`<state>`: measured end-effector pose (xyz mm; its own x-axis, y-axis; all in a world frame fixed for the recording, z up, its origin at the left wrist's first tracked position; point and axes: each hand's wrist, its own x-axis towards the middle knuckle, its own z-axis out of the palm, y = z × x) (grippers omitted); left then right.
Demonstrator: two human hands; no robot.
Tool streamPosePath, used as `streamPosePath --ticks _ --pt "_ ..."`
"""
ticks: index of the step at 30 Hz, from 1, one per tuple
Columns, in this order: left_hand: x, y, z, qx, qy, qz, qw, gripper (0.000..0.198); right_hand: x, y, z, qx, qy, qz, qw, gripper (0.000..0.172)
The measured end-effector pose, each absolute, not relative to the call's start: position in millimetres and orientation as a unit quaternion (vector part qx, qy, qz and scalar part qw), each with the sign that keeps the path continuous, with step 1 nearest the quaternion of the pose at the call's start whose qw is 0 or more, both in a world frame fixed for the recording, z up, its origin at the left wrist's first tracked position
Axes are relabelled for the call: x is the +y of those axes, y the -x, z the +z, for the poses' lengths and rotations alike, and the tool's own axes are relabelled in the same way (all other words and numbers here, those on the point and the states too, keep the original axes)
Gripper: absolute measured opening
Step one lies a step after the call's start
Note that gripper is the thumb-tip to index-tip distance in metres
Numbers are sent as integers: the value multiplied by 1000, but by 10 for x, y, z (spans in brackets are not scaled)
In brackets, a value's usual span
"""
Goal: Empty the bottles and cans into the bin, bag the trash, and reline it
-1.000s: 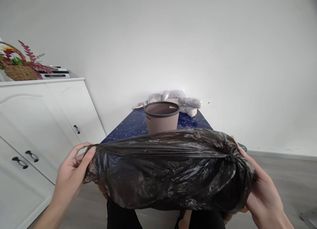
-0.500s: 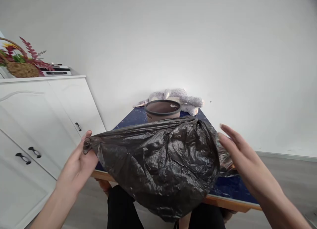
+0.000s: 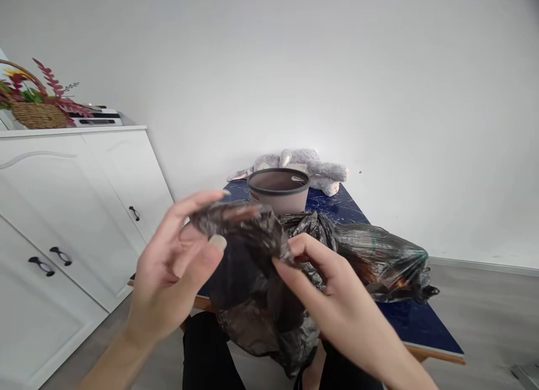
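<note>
A thin black garbage bag hangs crumpled between my hands, over my lap and the table's near edge. My left hand is at its upper left, with thumb and forefinger spread apart and the plastic lying against the fingers. Some fingers show dimly through the film. My right hand pinches the bag's upper right edge between thumb and fingers. Just beyond it lies a filled black bag, its dark film stretched over orange and green contents. Behind the bags stands a brownish trash bin with a dark rim.
The blue marbled table has a wooden edge. A grey plush toy lies behind the bin, against the wall. To the left, a white cabinet carries a wicker basket of flowers and a white device.
Both hands have moved inward, gathering the spread bag between them. My right hand now pinches its edge. The filled bag on the right has come into fuller view.
</note>
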<state>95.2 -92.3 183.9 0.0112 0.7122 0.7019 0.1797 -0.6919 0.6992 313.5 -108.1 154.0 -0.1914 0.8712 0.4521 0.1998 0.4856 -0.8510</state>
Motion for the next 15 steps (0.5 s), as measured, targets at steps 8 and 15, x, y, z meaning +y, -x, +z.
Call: streamPosePath --ticks 8,15 --pt "-597 -852 1541 441 -591 675 21 84 -1091 -3627 1496 -482 348 526 608 32" --pt "-709 -620 1583 575 -640 426 281 34 -1199 -4057 1503 -407 437 352 721 16"
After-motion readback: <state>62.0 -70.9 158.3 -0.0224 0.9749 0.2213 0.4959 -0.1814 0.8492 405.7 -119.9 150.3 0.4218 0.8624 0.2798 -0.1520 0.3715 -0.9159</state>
